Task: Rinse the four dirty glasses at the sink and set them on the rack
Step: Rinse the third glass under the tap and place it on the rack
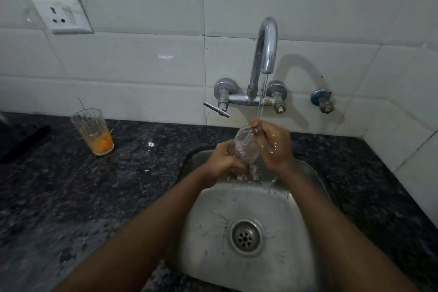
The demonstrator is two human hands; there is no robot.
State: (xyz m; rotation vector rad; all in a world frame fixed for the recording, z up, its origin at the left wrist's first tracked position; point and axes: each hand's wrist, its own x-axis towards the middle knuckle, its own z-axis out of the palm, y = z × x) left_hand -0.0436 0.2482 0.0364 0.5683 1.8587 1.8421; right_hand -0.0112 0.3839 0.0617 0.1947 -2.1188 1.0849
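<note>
Clear glass [245, 147] held over back edge of steel sink [256, 199], under water stream [262, 99] from tap [266, 45]. Long axis tilted: mouth up and toward back wall, meeting stream; base down toward near side. Left hand [224, 161] wraps fingers round lower part and base. Right hand [275, 146] wet, grips rim end, thumb at mouth. Second glass [93, 130] upright on dark stone counter [142, 173] near back edge, left of sink, orange residue in bottom. Wall socket [61, 15] above it on tiles.
</note>
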